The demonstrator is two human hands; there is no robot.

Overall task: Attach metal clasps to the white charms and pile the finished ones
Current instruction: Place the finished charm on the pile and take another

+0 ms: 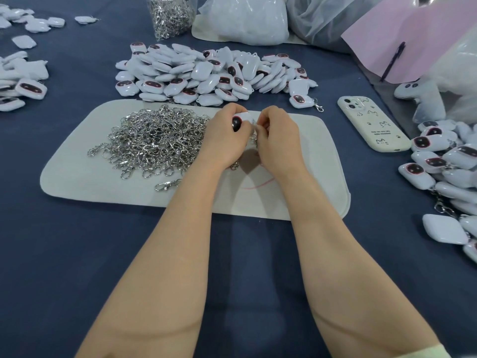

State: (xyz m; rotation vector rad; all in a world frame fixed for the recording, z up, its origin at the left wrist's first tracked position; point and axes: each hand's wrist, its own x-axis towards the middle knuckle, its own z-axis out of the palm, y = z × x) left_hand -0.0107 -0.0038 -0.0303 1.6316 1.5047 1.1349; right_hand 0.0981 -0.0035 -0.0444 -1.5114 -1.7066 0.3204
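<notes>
Head: phone (371,124) right of clasp heap (154,140)

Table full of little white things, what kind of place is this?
Probably a small workshop where keychains get put together: a heap of metal clasps on a white mat, piles of white charms, and the left hand and right hand holding one charm.
</notes>
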